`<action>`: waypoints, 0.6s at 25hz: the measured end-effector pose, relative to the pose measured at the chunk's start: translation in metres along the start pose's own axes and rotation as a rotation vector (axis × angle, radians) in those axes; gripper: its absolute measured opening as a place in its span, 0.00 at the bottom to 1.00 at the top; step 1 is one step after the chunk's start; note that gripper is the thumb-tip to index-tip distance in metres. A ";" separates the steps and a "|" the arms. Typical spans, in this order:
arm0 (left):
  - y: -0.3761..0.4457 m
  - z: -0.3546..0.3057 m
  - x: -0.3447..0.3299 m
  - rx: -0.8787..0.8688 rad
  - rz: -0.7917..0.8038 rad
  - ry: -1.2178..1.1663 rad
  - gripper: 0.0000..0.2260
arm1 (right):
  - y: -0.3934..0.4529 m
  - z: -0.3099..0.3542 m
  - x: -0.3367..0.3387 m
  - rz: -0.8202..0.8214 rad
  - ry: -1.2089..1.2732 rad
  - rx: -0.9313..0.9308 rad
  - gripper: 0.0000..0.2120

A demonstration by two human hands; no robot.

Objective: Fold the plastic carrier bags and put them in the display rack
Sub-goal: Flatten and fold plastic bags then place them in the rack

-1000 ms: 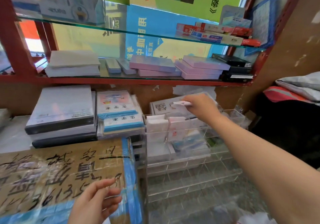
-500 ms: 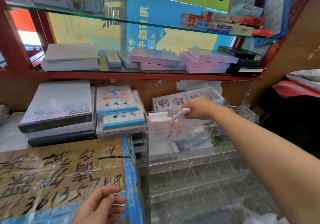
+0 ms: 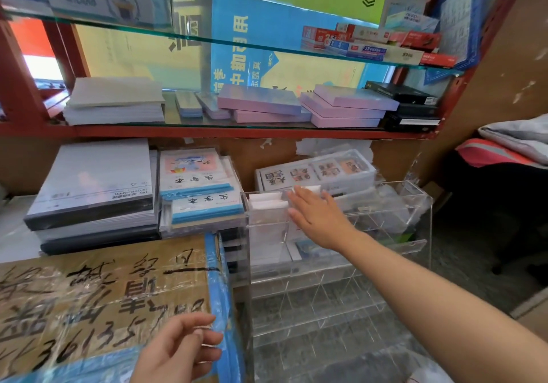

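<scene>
While the right hand point(image 3: 318, 219) presses flat, folded bags point(image 3: 267, 200) stand upright (left hand point(image 3: 178, 353) loose).

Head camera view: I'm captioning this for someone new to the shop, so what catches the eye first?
The right hand reaches out flat over the top row of the clear acrylic display rack, where folded white bags sit. At lower left, a taped cardboard box with bold black handwriting lies beside the loosely curled left hand. Pink boxes line the glass shelf above.

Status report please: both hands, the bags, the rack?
Right hand open, flat on the folded white bags in the clear rack top row. Left hand open, holding nothing, by the cardboard box. Nothing blocking.
</scene>
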State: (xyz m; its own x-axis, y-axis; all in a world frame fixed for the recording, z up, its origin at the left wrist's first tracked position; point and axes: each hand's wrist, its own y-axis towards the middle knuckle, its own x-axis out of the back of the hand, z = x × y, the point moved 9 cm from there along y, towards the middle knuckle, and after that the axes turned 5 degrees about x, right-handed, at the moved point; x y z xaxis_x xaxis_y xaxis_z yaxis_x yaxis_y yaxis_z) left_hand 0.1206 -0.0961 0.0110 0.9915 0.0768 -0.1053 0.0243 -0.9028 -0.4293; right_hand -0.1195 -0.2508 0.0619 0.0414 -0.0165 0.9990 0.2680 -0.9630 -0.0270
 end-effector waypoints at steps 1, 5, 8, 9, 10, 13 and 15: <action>-0.001 -0.001 -0.001 -0.005 -0.002 -0.002 0.12 | 0.004 0.000 -0.007 0.029 0.025 -0.009 0.25; -0.004 -0.009 -0.001 -0.032 -0.011 -0.032 0.12 | 0.003 0.000 0.011 -0.072 0.185 -0.016 0.23; -0.012 -0.013 -0.007 -0.046 0.028 -0.008 0.12 | -0.042 -0.023 0.038 -0.277 0.364 -0.094 0.23; -0.017 -0.016 -0.010 -0.062 0.039 0.010 0.11 | -0.066 -0.035 0.041 -0.315 0.382 -0.124 0.24; -0.023 -0.021 -0.012 -0.095 0.043 0.035 0.11 | -0.092 -0.047 0.040 -0.328 0.383 -0.142 0.25; -0.038 -0.033 -0.021 -0.262 0.059 0.265 0.12 | -0.183 -0.099 -0.003 -0.185 0.343 -0.234 0.24; -0.040 -0.033 -0.026 -0.386 0.108 0.444 0.13 | -0.254 -0.133 -0.054 0.018 0.330 -0.361 0.26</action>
State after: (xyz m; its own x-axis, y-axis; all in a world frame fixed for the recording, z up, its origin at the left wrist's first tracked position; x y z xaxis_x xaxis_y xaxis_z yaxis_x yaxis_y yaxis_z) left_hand 0.0977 -0.0759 0.0601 0.9477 -0.1327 0.2903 -0.1168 -0.9906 -0.0714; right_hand -0.3179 -0.0410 0.0196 -0.2801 -0.0623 0.9579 -0.0834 -0.9925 -0.0889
